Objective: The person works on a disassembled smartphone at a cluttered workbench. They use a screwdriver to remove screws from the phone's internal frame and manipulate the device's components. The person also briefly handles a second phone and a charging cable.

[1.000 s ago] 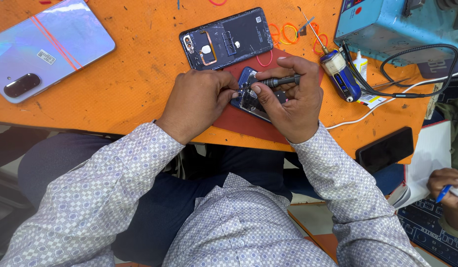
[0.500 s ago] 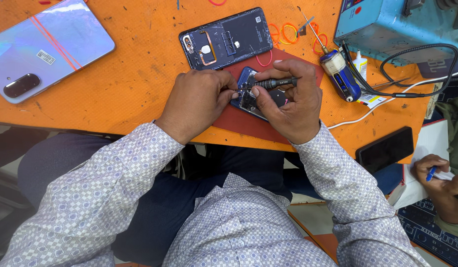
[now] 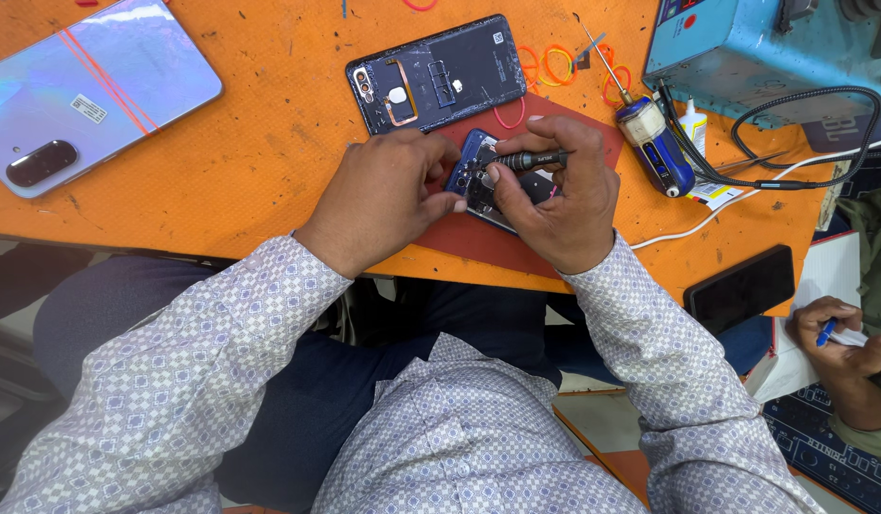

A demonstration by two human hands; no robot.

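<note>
Left hand [image 3: 383, 195] fingers pinch opened blue phone [image 3: 488, 186] on orange bench [image 3: 269, 152]; right hand [image 3: 559, 200] grips dark screwdriver [image 3: 531, 160] over it.

Both forearms, in patterned sleeves, reach forward over the near edge of the orange surface [image 3: 221, 181]. The left hand [image 3: 383, 195] rests knuckles-up, its fingers curled and pinched together. Just beside it, the right hand [image 3: 559, 195] curls inward, thumb and fingertips closed in a tight grip.
</note>
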